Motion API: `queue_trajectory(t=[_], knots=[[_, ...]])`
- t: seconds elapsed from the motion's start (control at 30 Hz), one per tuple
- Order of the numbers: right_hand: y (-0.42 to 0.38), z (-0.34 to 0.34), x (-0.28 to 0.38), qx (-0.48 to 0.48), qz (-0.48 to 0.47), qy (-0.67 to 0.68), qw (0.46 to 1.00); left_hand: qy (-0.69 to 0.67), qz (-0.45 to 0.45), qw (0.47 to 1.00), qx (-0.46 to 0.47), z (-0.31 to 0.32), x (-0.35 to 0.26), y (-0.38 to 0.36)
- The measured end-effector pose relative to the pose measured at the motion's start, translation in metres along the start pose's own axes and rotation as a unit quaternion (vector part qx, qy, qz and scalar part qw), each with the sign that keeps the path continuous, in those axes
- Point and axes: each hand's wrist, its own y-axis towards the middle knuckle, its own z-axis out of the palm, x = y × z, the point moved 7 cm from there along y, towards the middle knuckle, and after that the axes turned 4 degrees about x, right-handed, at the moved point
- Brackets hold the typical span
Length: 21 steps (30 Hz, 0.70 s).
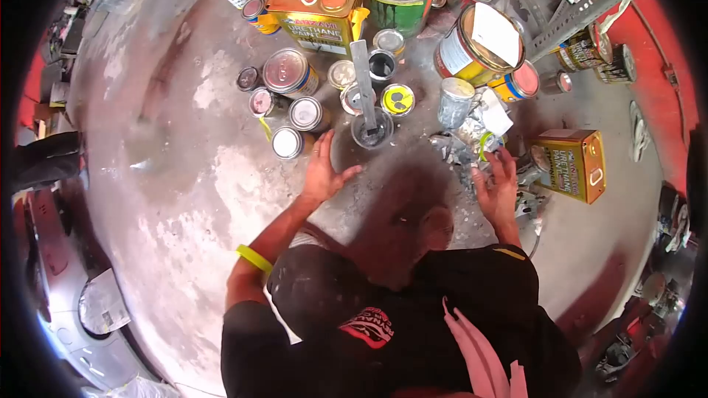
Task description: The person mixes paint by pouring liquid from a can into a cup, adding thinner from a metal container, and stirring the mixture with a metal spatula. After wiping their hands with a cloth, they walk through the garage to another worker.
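My left hand [324,171] is open over the concrete floor, thumb and fingers spread. Its fingertips are close to a small can with a white lid [287,143]. A flat grey stir stick [361,77] leans upright in a clear plastic cup [374,137] between my hands. My right hand [498,186] is also open, thumb apart from the bent fingers, which hold nothing visible. Just beyond its fingertips is a yellow-green ring [484,146] among crumpled, paint-stained scraps [468,129]. Nearby are an open can of dark paint [381,65] and a yellow-topped can [398,99].
A urethane paint thinner tin [317,11] stands at the back, beside a large green can [398,0]. Another thinner tin [571,163] is right of my right hand. A large can with paper on top [479,44] sits near a perforated metal post [582,11].
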Motion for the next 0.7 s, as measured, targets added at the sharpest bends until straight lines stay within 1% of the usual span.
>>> queue_trajectory(t=[0.03, 0.1, 0.13, 0.17, 0.23, 0.27, 0.3, 0.33, 0.4, 0.47, 0.57, 0.63, 0.7], knots=[[0.007, -0.005, 0.014, 0.046, -0.043, -0.017, 0.998, -0.017, 0.030, 0.997, -0.072, 0.007, -0.009, 0.006], [0.003, -0.015, 0.019, 0.075, -0.058, -0.045, 0.994, -0.059, 0.014, 0.994, -0.092, 0.033, -0.018, 0.019], [-0.011, -0.015, 0.005, 0.095, 0.018, 0.074, 0.993, -0.092, -0.001, 0.991, -0.097, 0.039, -0.020, 0.026], [-0.030, -0.011, -0.012, 0.111, 0.092, 0.193, 0.971, -0.123, -0.015, 0.987, -0.104, 0.040, -0.020, 0.033], [-0.127, 0.034, -0.129, 0.181, 0.237, 0.121, 0.947, -0.128, -0.011, 0.984, -0.122, 0.031, -0.027, 0.038], [-0.160, 0.040, -0.158, 0.217, 0.277, 0.082, 0.933, -0.157, -0.033, 0.981, -0.107, 0.032, -0.024, 0.042], [-0.188, 0.039, -0.175, 0.255, 0.307, 0.048, 0.916, -0.186, -0.052, 0.977, -0.091, 0.036, -0.023, 0.045], [-0.218, 0.034, -0.191, 0.292, 0.336, 0.024, 0.895, -0.188, -0.046, 0.977, -0.088, 0.039, -0.023, 0.047], [-0.265, 0.019, -0.208, 0.355, 0.375, 0.001, 0.857, -0.212, -0.041, 0.969, -0.117, 0.045, -0.020, 0.048], [-0.295, 0.002, -0.212, 0.408, 0.393, -0.010, 0.824, -0.217, -0.037, 0.968, -0.122, 0.047, -0.023, 0.051], [-0.303, -0.021, -0.209, 0.466, 0.389, -0.013, 0.795, -0.226, -0.021, 0.964, -0.136, 0.050, -0.017, 0.053], [-0.285, -0.034, -0.208, 0.491, 0.363, -0.015, 0.792, -0.234, -0.003, 0.961, -0.149, 0.045, -0.018, 0.053], [-0.235, -0.043, -0.203, 0.483, 0.301, -0.007, 0.822, -0.209, 0.031, 0.965, -0.155, 0.037, -0.027, 0.048]])
